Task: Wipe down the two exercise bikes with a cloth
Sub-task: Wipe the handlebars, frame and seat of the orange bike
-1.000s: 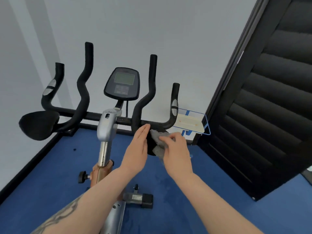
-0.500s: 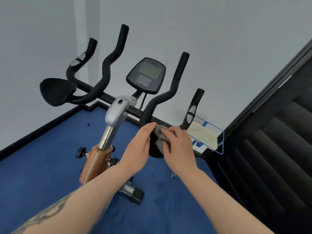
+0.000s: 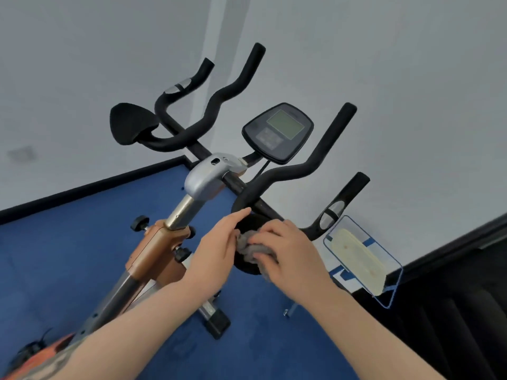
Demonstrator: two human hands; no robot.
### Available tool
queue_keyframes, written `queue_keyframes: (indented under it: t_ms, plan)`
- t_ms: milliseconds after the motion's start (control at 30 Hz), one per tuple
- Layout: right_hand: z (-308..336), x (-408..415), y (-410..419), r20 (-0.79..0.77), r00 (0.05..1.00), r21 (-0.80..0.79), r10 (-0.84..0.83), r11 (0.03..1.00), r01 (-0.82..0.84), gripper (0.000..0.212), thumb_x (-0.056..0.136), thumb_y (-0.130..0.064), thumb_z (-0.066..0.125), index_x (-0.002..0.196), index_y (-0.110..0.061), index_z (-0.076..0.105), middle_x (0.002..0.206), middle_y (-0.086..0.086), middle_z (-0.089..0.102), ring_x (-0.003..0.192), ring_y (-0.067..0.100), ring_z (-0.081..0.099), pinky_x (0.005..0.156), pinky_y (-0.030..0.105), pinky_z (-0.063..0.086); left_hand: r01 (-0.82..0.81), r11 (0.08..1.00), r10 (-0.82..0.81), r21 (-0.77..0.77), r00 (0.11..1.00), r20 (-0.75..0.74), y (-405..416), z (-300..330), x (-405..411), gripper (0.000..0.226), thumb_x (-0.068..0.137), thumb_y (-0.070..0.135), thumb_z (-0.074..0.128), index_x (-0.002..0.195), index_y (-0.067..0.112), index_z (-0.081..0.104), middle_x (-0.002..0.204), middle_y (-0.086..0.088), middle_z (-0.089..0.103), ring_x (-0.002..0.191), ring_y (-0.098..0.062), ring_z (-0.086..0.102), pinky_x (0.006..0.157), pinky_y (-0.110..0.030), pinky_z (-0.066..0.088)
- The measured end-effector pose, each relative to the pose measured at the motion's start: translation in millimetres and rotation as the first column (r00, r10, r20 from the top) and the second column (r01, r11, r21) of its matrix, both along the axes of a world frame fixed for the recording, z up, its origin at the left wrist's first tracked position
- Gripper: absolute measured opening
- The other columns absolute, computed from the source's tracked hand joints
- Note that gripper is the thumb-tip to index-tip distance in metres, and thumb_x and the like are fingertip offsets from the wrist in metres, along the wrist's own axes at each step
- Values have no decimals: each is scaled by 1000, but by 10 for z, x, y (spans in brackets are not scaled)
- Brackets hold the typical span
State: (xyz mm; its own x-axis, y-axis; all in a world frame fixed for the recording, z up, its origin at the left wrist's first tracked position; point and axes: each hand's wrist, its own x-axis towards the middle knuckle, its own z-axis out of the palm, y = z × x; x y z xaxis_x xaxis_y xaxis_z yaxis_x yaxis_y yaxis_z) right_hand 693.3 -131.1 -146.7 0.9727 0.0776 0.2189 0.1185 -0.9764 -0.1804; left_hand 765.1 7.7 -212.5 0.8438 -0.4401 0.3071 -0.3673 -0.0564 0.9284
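In the head view, the left hand (image 3: 219,242) lies with straight fingers against the left edge of the round black elbow pad (image 3: 248,266) on the right side of the handlebar (image 3: 285,174); it holds nothing. The right hand (image 3: 290,256) has its fingers curled over a grey cloth (image 3: 251,246) and presses it onto the top of this pad. The cloth is crumpled, and it lies between the two hands.

The exercise bike (image 3: 208,176) stands on a blue floor (image 3: 82,242) near a white wall (image 3: 411,78). Its console (image 3: 278,133) is tilted, above the silver stem. A second elbow pad (image 3: 130,127) sits on the left side, well apart from the hands. To the right of the hands, a clear holder (image 3: 365,259) with a pale card stands beside a black panel (image 3: 452,325).
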Motion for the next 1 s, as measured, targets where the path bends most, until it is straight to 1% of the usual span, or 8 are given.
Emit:
queue_keyframes:
  t_ms: [133,267,400,567,667,800,867,1000]
  plan:
    - [65,119,-105,54,998,47,-28,999,25,24,89,-13,64,111,-19,70,106,-4,60,95,17,49,82,25,41,-136,990,133,-46,989,-67,9,-40,-57,43,99,3,51,133,29,52,126,18,60,118,5,54,94,-12,45]
    - [98,132,-73,-107,965,-56,238,968,-245,24,85,-9,65,105,-21,70,103,-6,60,91,19,49,75,32,47,-239,970,232,-51,965,-121,76,-77,-197,38,98,4,53,124,31,60,114,24,64,111,2,59,88,-15,49]
    - [207,341,-132,41,973,-16,229,973,-229,30,88,-8,64,114,-20,69,108,-4,59,96,17,50,75,27,46,-293,927,203,-236,917,-344,31,-45,-280,37,100,-4,44,112,22,67,104,10,73,98,-8,68,72,-16,53]
    - [193,344,-183,-224,858,-133,461,858,-496,26,92,-16,58,113,-27,68,109,-10,56,94,13,46,67,30,45,-357,859,101,-368,821,-561,26,-10,-307,42,95,-10,34,110,7,70,105,-6,74,102,-19,69,81,-27,58]
    - [245,460,-125,-153,872,-125,465,866,-484,23,94,-19,55,112,-27,68,106,-11,56,92,11,43,71,32,47,-413,825,118,-386,793,-598,-15,-3,-325,40,97,-7,33,110,4,69,108,-15,72,104,-26,68,87,-35,58]
    - [235,342,-201,-359,775,-81,520,810,-581,22,93,-20,55,107,-33,67,108,-20,53,97,6,45,81,32,46,-400,829,110,-392,803,-586,-6,-8,-355,36,102,1,35,111,7,69,108,-7,74,106,-21,68,91,-38,55]
    - [373,413,-361,-443,754,-34,485,831,-555,22,90,-21,57,101,-38,67,102,-25,52,93,-1,47,82,30,45,-377,840,103,-391,817,-567,5,17,-373,35,102,1,37,109,10,70,107,-2,75,105,-17,68,87,-32,57]
    - [325,379,-359,-328,818,-6,473,865,-502,24,91,-20,56,102,-38,66,101,-23,48,96,5,48,79,32,47,-392,843,136,-368,817,-560,-53,22,-405,33,100,-1,41,106,14,70,103,-1,75,99,-14,69,75,-22,56]
